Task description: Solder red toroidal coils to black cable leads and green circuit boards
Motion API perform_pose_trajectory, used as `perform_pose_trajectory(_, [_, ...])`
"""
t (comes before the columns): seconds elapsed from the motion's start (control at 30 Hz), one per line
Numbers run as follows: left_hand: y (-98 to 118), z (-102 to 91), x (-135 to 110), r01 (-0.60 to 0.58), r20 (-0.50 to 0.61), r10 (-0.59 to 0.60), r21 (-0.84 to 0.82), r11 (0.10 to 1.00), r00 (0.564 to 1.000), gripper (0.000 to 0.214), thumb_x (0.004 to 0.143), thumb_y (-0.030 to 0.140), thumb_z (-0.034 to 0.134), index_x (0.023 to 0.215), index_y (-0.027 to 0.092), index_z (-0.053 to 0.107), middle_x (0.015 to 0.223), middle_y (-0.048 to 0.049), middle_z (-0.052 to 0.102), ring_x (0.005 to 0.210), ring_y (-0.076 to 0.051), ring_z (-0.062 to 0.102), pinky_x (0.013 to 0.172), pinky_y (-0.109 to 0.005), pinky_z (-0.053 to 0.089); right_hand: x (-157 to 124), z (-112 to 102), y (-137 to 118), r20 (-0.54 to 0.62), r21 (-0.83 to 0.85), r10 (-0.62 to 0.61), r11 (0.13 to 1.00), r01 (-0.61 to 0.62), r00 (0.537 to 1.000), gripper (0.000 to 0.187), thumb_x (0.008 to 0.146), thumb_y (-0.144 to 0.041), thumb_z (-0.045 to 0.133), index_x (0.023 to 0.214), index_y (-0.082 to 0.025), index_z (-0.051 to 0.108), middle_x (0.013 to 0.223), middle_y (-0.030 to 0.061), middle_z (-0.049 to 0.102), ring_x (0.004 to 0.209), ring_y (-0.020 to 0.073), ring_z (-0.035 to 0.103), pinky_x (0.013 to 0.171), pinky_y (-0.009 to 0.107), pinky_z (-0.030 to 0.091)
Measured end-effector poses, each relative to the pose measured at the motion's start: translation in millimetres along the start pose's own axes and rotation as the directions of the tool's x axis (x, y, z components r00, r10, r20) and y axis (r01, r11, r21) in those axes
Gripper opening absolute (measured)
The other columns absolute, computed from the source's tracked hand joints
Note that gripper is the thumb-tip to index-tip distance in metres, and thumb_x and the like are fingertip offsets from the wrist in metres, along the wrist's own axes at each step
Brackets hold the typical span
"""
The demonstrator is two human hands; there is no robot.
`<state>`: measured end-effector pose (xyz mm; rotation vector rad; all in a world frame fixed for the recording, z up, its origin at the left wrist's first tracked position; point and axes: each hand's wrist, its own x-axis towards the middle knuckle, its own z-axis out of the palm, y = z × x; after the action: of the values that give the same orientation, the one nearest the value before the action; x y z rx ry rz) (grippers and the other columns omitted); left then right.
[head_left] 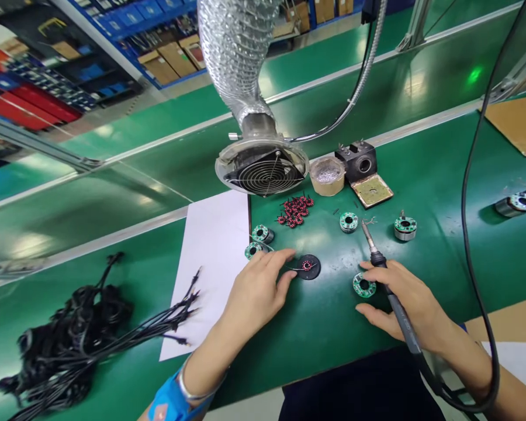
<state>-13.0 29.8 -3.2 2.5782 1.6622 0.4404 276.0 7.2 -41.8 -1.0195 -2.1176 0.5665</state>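
My left hand [258, 286] is half curled, with thumb and forefinger close around a thin silvery solder wire [291, 268]. The wire's end reaches a small red ring-shaped coil [307, 266] lying on a black round disc [309, 275]. In my right hand [414, 298] a soldering iron [398, 316] rests, its metal tip pointing up and away over the table. The same hand's thumb and forefinger are spread on either side of a round part with a green circuit board [364, 286]; whether they touch it I cannot tell.
Red coils [294, 211] lie piled behind the disc. More round board parts [349, 221] stand nearby. An iron stand [363, 161], a tin [328, 175] and a fume hood [263, 169] are at the back. Black cables [83, 327] and white paper [201, 251] lie left.
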Motion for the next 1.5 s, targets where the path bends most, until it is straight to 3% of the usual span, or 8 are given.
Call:
perform_pose_trajectory(0.13, [3, -12.4, -5, -0.003, -0.116, -0.007, -0.09, 0.996, 0.993, 0.013, 0.095, 0.026, 0.056, 0.095, 0.019, 0.067, 0.084, -0.002, 0.074, 0.073, -0.017, 0.07, 0.067, -0.028, 0.057, 1, 3, -3, -0.052, 0.009, 0.002, 1.0, -0.001, 0.999, 0.033, 0.084, -0.008, 0.061, 0.113, -0.019, 0.051, 0.109, 0.0085, 0.066, 0.086, 0.0178, 0.062, 0.08, 0.033, 0.053])
perform_pose_trajectory(0.27, [27, -26.3, -7, -0.057, -0.123, 0.022, -0.287, 0.956, 0.992, 0.009, 0.092, 0.021, 0.061, 0.098, 0.02, 0.068, 0.085, 0.0007, 0.076, 0.071, -0.012, 0.072, 0.069, -0.019, 0.058, 8, 11, -5, -0.087, -0.093, -0.007, 0.996, -0.001, 0.996, 0.028, 0.086, -0.012, 0.063, 0.112, -0.018, 0.053, 0.101, 0.0093, 0.067, 0.083, 0.0193, 0.062, 0.075, 0.033, 0.054])
perform_pose_trajectory(0.4, [54, -13.1, -5, -0.153, -0.143, 0.106, -0.376, 0.914, 0.984, 0.009, 0.091, 0.017, 0.062, 0.098, 0.019, 0.067, 0.084, -0.0012, 0.076, 0.072, -0.013, 0.072, 0.068, -0.02, 0.058, 12, 5, -10, -0.134, -0.064, -0.033, 0.998, 0.024, 0.99, 0.035, 0.085, -0.015, 0.065, 0.119, -0.018, 0.054, 0.105, 0.0102, 0.069, 0.088, 0.0213, 0.065, 0.078, 0.036, 0.055])
perform_pose_trajectory(0.53, [66, 6.8, -6, -0.115, -0.143, 0.061, -0.409, 0.905, 0.988, 0.01, 0.089, 0.013, 0.062, 0.097, 0.017, 0.065, 0.078, -0.0019, 0.074, 0.065, -0.013, 0.069, 0.061, -0.021, 0.056, 9, -20, -10, -0.208, 0.082, -0.022, 0.996, 0.04, 0.978, 0.052, 0.086, -0.003, 0.054, 0.132, -0.026, 0.053, 0.096, 0.0039, 0.072, 0.077, 0.0171, 0.066, 0.07, 0.032, 0.054])
perform_pose_trajectory(0.6, [69, 11.6, -8, -0.088, -0.124, 0.04, -0.414, 0.906, 0.991, 0.009, 0.089, 0.013, 0.06, 0.096, 0.017, 0.065, 0.074, -0.0012, 0.071, 0.061, -0.012, 0.066, 0.057, -0.021, 0.053, 7, -33, -7, -0.222, 0.167, 0.011, 0.986, 0.027, 0.975, 0.056, 0.086, -0.006, 0.054, 0.138, -0.027, 0.051, 0.09, 0.0034, 0.071, 0.075, 0.0176, 0.065, 0.066, 0.032, 0.053])
perform_pose_trajectory(0.77, [73, 14.7, -12, -0.079, -0.165, 0.005, -0.443, 0.893, 0.986, 0.009, 0.087, 0.011, 0.062, 0.093, 0.017, 0.064, 0.07, 0.0, 0.068, 0.058, -0.011, 0.061, 0.055, -0.021, 0.049, 9, -56, 0, -0.094, 0.301, 0.079, 0.952, -0.048, 0.992, 0.039, 0.086, -0.018, 0.055, 0.124, -0.025, 0.064, 0.082, 0.0037, 0.064, 0.068, 0.017, 0.06, 0.057, 0.03, 0.045])
perform_pose_trajectory(0.93, [75, 17.2, -11, -0.082, -0.208, -0.008, -0.42, 0.904, 0.978, 0.01, 0.086, 0.01, 0.063, 0.092, 0.019, 0.063, 0.071, 0.0004, 0.069, 0.06, -0.011, 0.062, 0.056, -0.021, 0.048, 16, -59, 3, -0.004, 0.415, 0.192, 0.893, -0.173, 0.981, 0.021, 0.081, -0.016, 0.055, 0.097, -0.024, 0.066, 0.071, 0.0011, 0.059, 0.062, 0.0164, 0.055, 0.053, 0.03, 0.04])
perform_pose_trajectory(1.5, [73, 19.9, -10, -0.07, -0.182, -0.002, -0.388, 0.919, 0.983, 0.006, 0.087, 0.013, 0.063, 0.092, 0.018, 0.064, 0.072, 0.0001, 0.069, 0.062, -0.011, 0.062, 0.057, -0.021, 0.049, 34, -58, 18, 0.098, 0.482, 0.105, 0.865, -0.139, 0.99, 0.03, 0.071, -0.008, 0.052, 0.089, -0.025, 0.071, 0.075, 0.0004, 0.061, 0.065, 0.015, 0.055, 0.058, 0.03, 0.041])
